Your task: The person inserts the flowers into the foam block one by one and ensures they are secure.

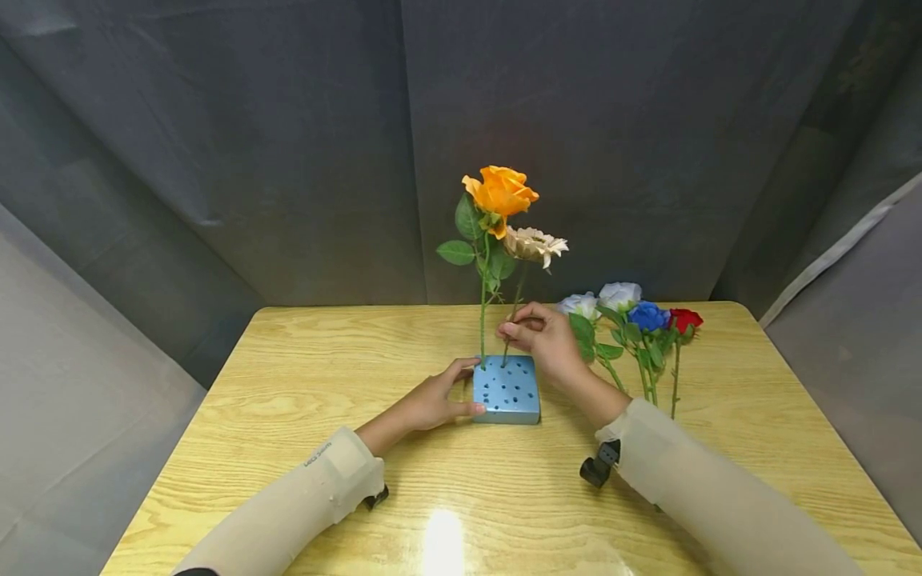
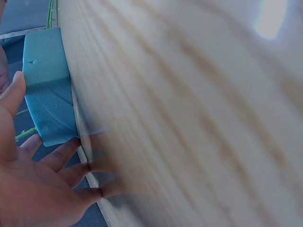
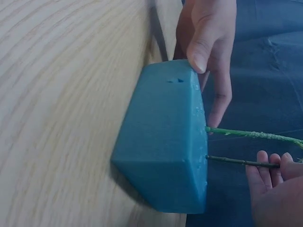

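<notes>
A blue foam block with several holes in its top stands on the table. My left hand holds its left side, thumb at the front corner and fingers at the back. An orange rose with green leaves stands upright in a hole near the back left. Beside it, my right hand pinches the thin dark stem of a cream daisy-like flower. That stem's lower end meets the block's top at a back hole; how deep it sits I cannot tell.
Right of the block lie white roses, a blue rose and a red rose, their stems toward the front. The wooden table ends at a dark grey curtain behind.
</notes>
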A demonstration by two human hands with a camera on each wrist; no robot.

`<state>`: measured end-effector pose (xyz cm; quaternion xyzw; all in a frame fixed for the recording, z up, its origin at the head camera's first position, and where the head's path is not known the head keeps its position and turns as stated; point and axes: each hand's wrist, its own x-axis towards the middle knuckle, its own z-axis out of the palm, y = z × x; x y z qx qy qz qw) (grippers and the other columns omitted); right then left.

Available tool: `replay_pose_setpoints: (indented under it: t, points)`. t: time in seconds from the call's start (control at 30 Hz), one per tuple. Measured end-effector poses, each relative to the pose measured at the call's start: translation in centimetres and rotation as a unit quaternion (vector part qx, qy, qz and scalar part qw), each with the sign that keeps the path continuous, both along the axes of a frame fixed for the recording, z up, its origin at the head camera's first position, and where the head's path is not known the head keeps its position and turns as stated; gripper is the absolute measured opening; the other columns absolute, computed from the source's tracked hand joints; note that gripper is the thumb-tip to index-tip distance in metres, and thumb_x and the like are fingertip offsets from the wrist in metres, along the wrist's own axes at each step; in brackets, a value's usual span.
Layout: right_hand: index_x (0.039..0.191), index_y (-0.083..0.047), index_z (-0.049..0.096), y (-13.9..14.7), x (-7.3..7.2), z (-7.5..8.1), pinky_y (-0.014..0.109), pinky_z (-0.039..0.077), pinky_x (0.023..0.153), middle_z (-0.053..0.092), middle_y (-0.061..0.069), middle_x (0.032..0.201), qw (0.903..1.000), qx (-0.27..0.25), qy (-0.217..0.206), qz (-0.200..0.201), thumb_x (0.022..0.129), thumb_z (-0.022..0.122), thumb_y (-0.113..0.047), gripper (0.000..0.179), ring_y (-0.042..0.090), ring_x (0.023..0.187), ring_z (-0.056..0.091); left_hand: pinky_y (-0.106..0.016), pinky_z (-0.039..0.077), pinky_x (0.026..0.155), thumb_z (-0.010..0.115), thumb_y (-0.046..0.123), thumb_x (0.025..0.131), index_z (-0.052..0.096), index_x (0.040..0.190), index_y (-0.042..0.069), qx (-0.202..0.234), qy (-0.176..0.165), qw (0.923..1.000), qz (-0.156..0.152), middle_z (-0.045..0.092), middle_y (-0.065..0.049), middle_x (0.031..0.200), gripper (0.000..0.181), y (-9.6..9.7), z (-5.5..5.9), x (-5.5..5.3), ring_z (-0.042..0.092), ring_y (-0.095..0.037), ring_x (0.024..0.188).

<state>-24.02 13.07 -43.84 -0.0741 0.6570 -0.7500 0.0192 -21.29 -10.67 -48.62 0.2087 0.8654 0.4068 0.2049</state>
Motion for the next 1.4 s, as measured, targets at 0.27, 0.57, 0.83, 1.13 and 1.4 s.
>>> replay_pose_setpoints:
  t: [0.27, 0.57, 0.83, 1.13, 1.4]
  points:
    - [0.109, 0.016, 0.057, -0.13, -0.10, -0.38, 0.044, 0.057, 0.093, 0.071, 0.029, 0.106, 0.9999, 0.009, 0.008, 0.001, 0.099, 0.066, 0.003, 0.019, 0.026, 0.097, 0.076, -0.052, 0.042, 0.112, 0.076, 0.046, 0.093, 0.029, 0.161, 0.034, -0.003, 0.000, 1.0000, -0.002, 0.041, -0.011, 0.163, 0.084, -0.11, -0.28, -0.13, 0.049, -0.036, 0.141]
    - [0.110, 0.015, 0.058, -0.19, -0.19, -0.66, 0.043, 0.058, 0.091, 0.075, 0.020, 0.099, 1.0000, -0.003, 0.001, 0.002, 0.098, 0.067, 0.004, 0.019, 0.027, 0.096, 0.076, -0.055, 0.036, 0.117, 0.076, 0.047, 0.093, 0.029, 0.161, 0.035, -0.006, 0.006, 1.0000, -0.005, 0.041, -0.011, 0.163, 0.083, -0.21, -0.42, -0.26, 0.042, -0.037, 0.146]
    - [0.116, 0.016, 0.058, -0.02, -0.03, -0.50, 0.047, 0.056, 0.094, 0.074, 0.021, 0.101, 0.9999, 0.011, -0.007, 0.005, 0.098, 0.069, 0.001, 0.026, 0.031, 0.100, 0.075, -0.056, 0.034, 0.118, 0.076, 0.048, 0.093, 0.029, 0.161, 0.035, -0.006, 0.003, 1.0000, -0.003, 0.040, -0.011, 0.163, 0.084, -0.27, -0.27, -0.13, 0.039, -0.038, 0.148]
    - [0.117, 0.017, 0.058, 0.28, 0.08, -0.49, 0.039, 0.059, 0.090, 0.074, 0.016, 0.098, 0.9998, 0.001, -0.016, 0.008, 0.097, 0.069, 0.002, 0.027, 0.016, 0.091, 0.076, -0.056, 0.034, 0.118, 0.076, 0.047, 0.093, 0.028, 0.161, 0.034, -0.004, -0.001, 1.0000, -0.004, 0.039, -0.012, 0.163, 0.084, -0.29, -0.14, -0.05, 0.040, -0.038, 0.147]
    - [0.121, 0.021, 0.054, 0.58, 0.12, -0.62, 0.040, 0.058, 0.092, 0.072, 0.024, 0.104, 0.9997, 0.002, -0.019, 0.013, 0.097, 0.069, 0.002, 0.033, 0.012, 0.088, 0.075, -0.057, 0.032, 0.118, 0.075, 0.048, 0.093, 0.028, 0.161, 0.035, -0.009, 0.002, 1.0000, 0.000, 0.040, -0.011, 0.163, 0.084, -0.33, -0.08, 0.01, 0.039, -0.038, 0.148]
